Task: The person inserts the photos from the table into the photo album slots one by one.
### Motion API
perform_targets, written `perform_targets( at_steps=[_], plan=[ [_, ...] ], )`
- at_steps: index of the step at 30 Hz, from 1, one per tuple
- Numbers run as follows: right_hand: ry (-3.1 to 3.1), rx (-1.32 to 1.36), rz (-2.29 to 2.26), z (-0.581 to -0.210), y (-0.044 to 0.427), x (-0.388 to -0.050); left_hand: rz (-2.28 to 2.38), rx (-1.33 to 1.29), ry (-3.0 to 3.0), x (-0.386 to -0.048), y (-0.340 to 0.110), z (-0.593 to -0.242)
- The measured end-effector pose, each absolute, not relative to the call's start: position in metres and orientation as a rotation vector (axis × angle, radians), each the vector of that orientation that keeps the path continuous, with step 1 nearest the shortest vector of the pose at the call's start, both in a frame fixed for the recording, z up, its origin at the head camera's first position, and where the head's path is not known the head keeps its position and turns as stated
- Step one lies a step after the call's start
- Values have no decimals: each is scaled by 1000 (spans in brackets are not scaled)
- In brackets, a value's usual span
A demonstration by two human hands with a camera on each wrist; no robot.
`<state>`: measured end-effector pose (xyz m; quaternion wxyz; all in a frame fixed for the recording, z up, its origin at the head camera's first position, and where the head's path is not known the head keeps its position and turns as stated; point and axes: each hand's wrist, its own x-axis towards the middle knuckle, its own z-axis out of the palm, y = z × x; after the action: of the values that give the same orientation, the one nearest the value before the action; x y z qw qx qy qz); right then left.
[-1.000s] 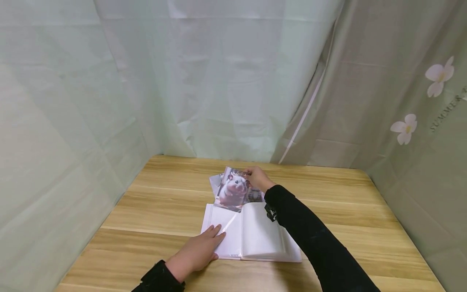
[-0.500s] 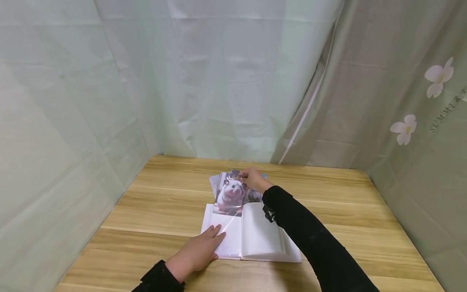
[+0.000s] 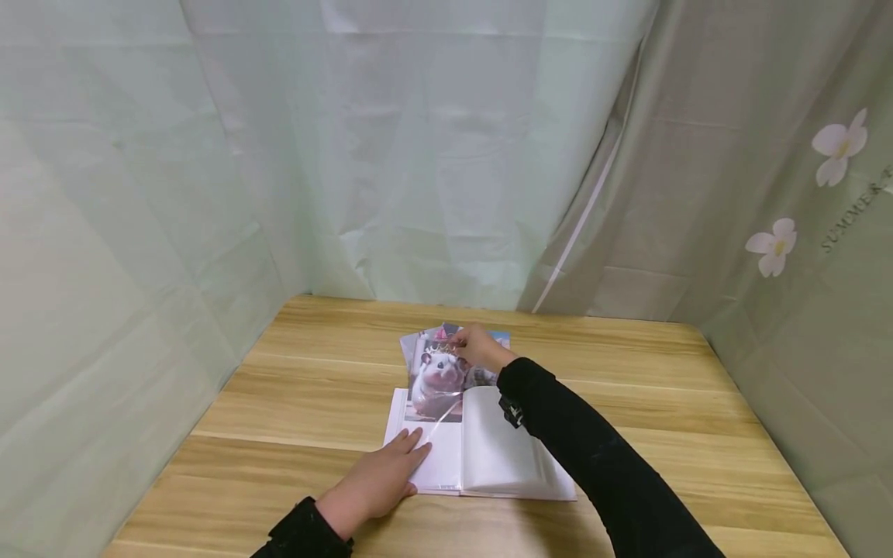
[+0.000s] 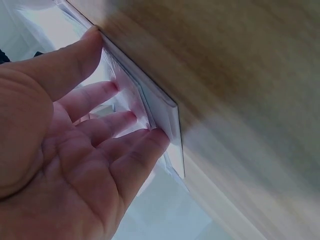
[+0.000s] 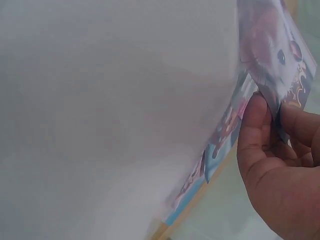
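Observation:
A white photo album (image 3: 502, 446) lies spread on the table with blank pages showing. My right hand (image 3: 481, 347) pinches the upper right edge of a photo of a crowned hamster (image 3: 436, 380), whose lower part lies over the album's left page. In the right wrist view, thumb and index finger hold the photo's corner (image 5: 272, 65), which bends slightly. My left hand (image 3: 384, 474) rests with extended fingers on the lower left page. The left wrist view shows its fingertips (image 4: 127, 117) on the page and the thumb at the album's edge (image 4: 142, 75).
Behind the album, more photos (image 3: 412, 349) lie in an overlapping pile, partly covered by the hamster photo and the right hand. The wooden table (image 3: 663, 403) is bordered by pale curtains (image 3: 432, 155) at the back and sides.
The hamster photo has slid down and slightly left, covering more of the left page. My right hand has moved with it, still pinching. The left hand has stayed in place.

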<state>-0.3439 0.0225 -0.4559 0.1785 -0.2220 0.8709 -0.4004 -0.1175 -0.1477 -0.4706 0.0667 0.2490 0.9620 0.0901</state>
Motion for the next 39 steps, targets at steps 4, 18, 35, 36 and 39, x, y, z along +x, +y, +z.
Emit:
perform_targets(
  at_steps=[4,18,35,36,39],
  plan=[
    [2437,-610,-1081,-454,20,-340,286,742,2902,-118,-148,-470],
    [2453,-639,-990,-454,18,-330,304,750,2900,-117,-149,-470],
    [2430,-587,-951,-464,16,-324,322,756,2915,-117,-149,-471],
    [2435,-598,-937,-464,16,-324,323,755,2915,-117,-149,-471],
    [2441,-606,-921,-465,15,-324,334,751,2913,-116,-149,-471]
  ],
)
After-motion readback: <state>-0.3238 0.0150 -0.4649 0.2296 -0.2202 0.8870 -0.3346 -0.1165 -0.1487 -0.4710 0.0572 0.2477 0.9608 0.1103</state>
